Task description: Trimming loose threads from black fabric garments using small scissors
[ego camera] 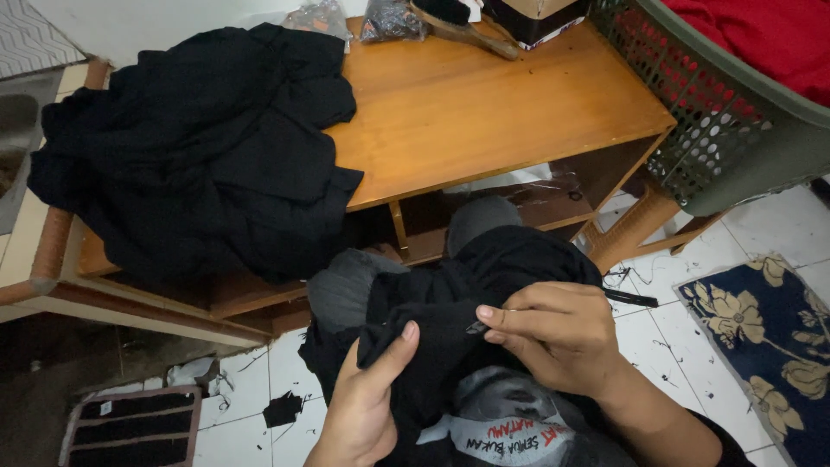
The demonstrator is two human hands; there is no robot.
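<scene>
My left hand (pixel 367 398) grips a fold of black cloth (pixel 450 298) that lies over my lap, thumb on top. My right hand (pixel 553 333) pinches a small dark tool, too small to identify, at the cloth's edge, close to the left thumb. A black strap or handle (pixel 631 299) sticks out to the right of the cloth. Below my hands shows a printed grey and white shirt (pixel 510 424).
A low wooden table (pixel 484 104) stands ahead with a pile of black garments (pixel 199 147) on its left half. A green perforated basket (pixel 718 130) with red fabric is at the right. A floral rug (pixel 769 337) lies on the white tile floor.
</scene>
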